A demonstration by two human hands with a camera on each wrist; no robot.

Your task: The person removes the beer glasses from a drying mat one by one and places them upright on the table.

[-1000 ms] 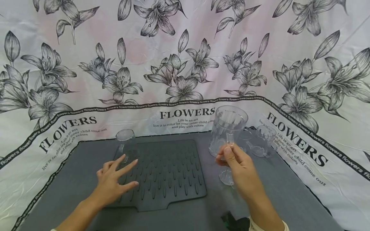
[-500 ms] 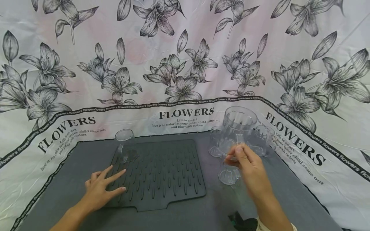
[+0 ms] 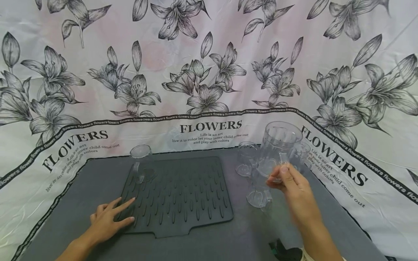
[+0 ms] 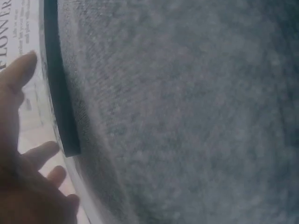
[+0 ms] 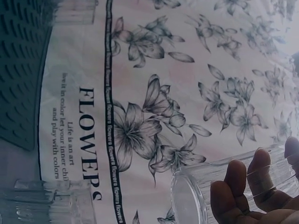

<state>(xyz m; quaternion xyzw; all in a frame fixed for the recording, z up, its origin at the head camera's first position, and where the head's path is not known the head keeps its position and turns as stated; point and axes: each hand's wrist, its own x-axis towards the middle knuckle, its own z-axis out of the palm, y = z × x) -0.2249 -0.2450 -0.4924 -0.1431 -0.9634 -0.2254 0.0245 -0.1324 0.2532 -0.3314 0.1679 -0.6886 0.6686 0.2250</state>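
My right hand [image 3: 297, 188] pinches the handle of a clear mug [image 3: 282, 139], held above the table with its rim up. In the right wrist view, curled fingers [image 5: 236, 177] show beside the mug's see-through wall [image 5: 189, 196]. My left hand [image 3: 106, 221] is spread, with its fingertips at the left front edge of a black ridged mat [image 3: 179, 195]; whether they touch it I cannot tell. In the left wrist view, the left hand [image 4: 28, 172] holds nothing. Another clear mug [image 3: 141, 163] stands on the mat's back left corner.
Right of the mat stand more clear mugs: one at the back [image 3: 246, 159], one nearer [image 3: 258, 198], and one [image 3: 302, 156] partly behind the held mug. A grey cloth [image 3: 209, 243] covers the table. Flower-printed curtain [image 3: 209, 90] encloses the back and sides.
My right hand has moved to the right with the mug. My left hand has drawn back from the mug on the mat, toward the front left.
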